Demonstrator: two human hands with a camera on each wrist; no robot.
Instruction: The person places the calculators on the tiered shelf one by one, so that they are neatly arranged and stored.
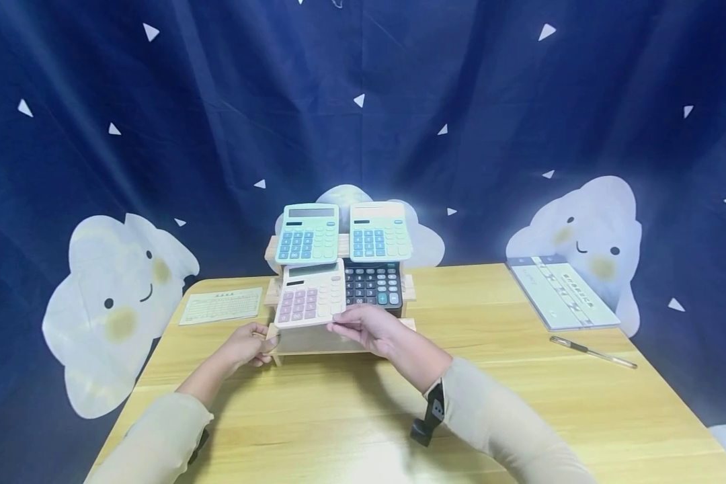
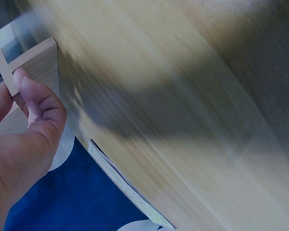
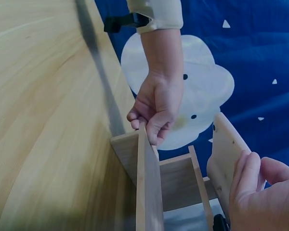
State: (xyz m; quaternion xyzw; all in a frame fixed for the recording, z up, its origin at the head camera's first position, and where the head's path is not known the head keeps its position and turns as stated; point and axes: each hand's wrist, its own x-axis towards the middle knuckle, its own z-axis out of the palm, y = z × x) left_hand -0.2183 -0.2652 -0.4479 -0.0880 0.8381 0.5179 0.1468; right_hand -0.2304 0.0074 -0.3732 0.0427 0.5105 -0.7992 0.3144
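A tiered wooden rack stands at mid-table in the head view. My left hand pinches the left end of its lowest front board, seen closer in the left wrist view. With thumb and fingers my right hand holds the lower right corner of a pale pink calculator, tilted at the middle tier; its underside faces the right wrist camera. Beside it a black calculator leans on the rack, partly hidden. On the top tier sit a mint green calculator and a whitish one with blue keys.
A printed slip of paper lies left of the rack. To the right are a pad or booklet and a pen on the wooden table. A dark blue curtain hangs behind.
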